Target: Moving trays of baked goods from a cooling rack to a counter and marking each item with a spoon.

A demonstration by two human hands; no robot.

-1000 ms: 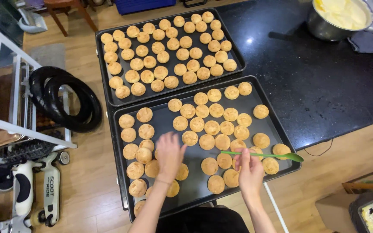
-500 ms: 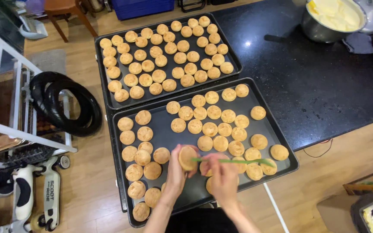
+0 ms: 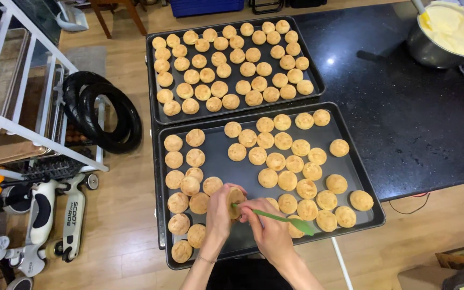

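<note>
Both hands (image 3: pixel 245 217) hold puff (image 3: pixel 236 195) above tray's near edge (image 3: pixel 275 256).

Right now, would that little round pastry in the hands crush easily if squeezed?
Probably. The pastry looks puffed and light, pinched in the left hand, so likely hollow and fragile. The right hand pokes it with a thin green tool, suggesting a soft shell.
</note>
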